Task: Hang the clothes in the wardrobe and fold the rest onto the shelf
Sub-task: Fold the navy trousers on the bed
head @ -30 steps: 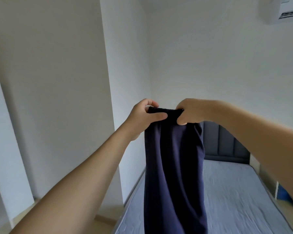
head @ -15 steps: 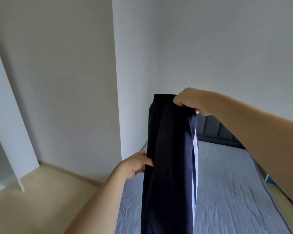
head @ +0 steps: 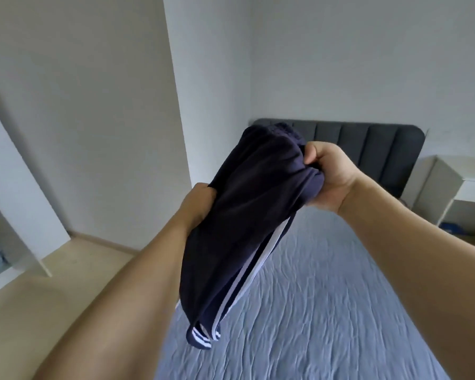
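Observation:
Dark navy track pants [head: 239,229] with white side stripes hang folded over in the air above the bed. My right hand [head: 327,174] grips the bunched upper end of the pants, fingers curled tight round the fabric. My left hand [head: 198,207] grips the pants at their left edge, partly hidden behind the cloth. The striped cuffs dangle at the bottom, just above the mattress. The wardrobe [head: 0,242] shows at the far left edge, with some pale blue cloth low inside it.
A bed with a grey-blue mattress [head: 327,311] and dark padded headboard [head: 368,144] fills the lower right. A white bedside table [head: 455,185] stands to its right. A white wardrobe panel [head: 19,193] leans across the left, above a beige floor [head: 52,283].
The view tilted down toward the bed. The pants, hanging long before, are now doubled up shorter. My left hand moved up and grips the cloth; my right hand came lower.

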A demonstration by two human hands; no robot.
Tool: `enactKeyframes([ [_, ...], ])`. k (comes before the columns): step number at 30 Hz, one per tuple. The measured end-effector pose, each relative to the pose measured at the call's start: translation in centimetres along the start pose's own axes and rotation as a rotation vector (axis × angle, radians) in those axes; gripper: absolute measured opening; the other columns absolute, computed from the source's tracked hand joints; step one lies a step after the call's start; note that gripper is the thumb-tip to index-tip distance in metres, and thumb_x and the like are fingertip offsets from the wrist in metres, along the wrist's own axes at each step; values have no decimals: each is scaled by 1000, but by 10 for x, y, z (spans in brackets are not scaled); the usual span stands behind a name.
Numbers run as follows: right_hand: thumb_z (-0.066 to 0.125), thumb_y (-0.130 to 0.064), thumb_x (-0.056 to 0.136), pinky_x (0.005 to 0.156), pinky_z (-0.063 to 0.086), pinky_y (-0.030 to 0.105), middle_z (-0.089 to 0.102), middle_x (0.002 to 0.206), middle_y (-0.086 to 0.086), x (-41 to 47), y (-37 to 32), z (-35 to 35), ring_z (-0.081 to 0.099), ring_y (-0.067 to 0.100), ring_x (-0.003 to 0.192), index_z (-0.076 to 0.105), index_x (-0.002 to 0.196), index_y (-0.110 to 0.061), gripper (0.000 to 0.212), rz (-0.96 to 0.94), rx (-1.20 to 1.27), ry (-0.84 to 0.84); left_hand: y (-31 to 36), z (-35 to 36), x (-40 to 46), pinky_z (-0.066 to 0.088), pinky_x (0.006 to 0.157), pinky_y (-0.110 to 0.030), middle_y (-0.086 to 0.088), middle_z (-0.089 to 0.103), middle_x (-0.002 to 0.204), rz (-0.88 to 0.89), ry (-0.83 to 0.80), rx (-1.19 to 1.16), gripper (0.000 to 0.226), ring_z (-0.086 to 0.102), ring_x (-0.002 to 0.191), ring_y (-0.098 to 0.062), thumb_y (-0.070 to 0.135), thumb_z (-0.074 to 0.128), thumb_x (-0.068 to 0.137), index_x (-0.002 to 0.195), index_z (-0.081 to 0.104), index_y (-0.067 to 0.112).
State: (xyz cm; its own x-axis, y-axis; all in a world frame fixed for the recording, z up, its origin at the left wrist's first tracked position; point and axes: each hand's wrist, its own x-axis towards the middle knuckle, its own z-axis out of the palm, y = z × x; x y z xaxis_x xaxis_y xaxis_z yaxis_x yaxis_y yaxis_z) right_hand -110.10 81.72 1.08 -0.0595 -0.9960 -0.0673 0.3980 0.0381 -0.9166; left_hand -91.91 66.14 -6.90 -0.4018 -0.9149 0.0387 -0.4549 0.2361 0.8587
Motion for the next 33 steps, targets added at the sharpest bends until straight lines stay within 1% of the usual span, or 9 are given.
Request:
enactKeyframes([
  [3,65,-8,32,66,44,26,47,72,5,-16,8,-55,52,22,64,52,67,-12,38,48,19,166,9,35,14,32,58,-31,-3,53,66,-25,-100,184,13,46,61,-22,17,40,73,63,45,12],
  [5,53,-5,57,53,49,19,54,58,5,-30,19,-97,56,19,50,57,53,-9,7,128,3,302,7,73,22,39,62,-32,-5,61,80,-65,-173,321,17,57,73,-24,20,41,79,78,56,12],
  [6,43,-4,67,49,50,19,55,56,5,-33,26,-119,57,19,47,58,56,-8,20,180,-17,371,4,92,26,42,66,-32,-6,62,87,-76,-204,395,20,59,79,-25,20,40,82,86,58,12],
  [10,38,-4,64,60,54,28,51,68,7,-51,83,-228,53,22,59,50,79,-8,20,431,-6,617,-34,218,44,47,78,-33,-10,61,104,-94,-363,607,27,58,93,-28,19,39,87,103,60,11],
  [18,40,-1,77,74,56,39,52,73,8,-71,248,-452,54,22,64,53,82,-8,16,638,-30,894,-166,493,49,36,102,-39,-12,47,135,-21,-558,930,45,45,121,-31,25,40,91,134,40,13],
  [22,41,1,81,75,54,40,48,76,9,-94,355,-572,50,21,65,51,81,-7,12,723,-70,984,-242,611,19,36,93,-34,-5,40,129,140,-581,888,40,38,117,-27,26,47,90,127,35,18],
  [27,40,0,83,60,46,31,44,72,7,-138,487,-690,43,20,61,51,75,-10,18,681,-40,1218,-333,728,-64,43,87,-37,-1,48,119,300,-849,848,30,45,108,-24,32,47,91,117,46,18],
  [31,48,-8,86,68,47,32,55,95,7,-170,571,-751,51,19,76,60,108,-19,28,539,-24,1437,-386,803,-123,44,83,-37,-2,47,118,401,-913,1001,35,47,107,-25,30,44,93,127,42,20],
  [33,50,-9,89,78,50,32,56,112,4,-180,595,-771,55,16,83,45,134,-25,48,459,26,1541,-398,830,-136,43,80,-38,-3,47,118,373,-883,1042,36,49,107,-26,28,42,97,132,37,20],
])
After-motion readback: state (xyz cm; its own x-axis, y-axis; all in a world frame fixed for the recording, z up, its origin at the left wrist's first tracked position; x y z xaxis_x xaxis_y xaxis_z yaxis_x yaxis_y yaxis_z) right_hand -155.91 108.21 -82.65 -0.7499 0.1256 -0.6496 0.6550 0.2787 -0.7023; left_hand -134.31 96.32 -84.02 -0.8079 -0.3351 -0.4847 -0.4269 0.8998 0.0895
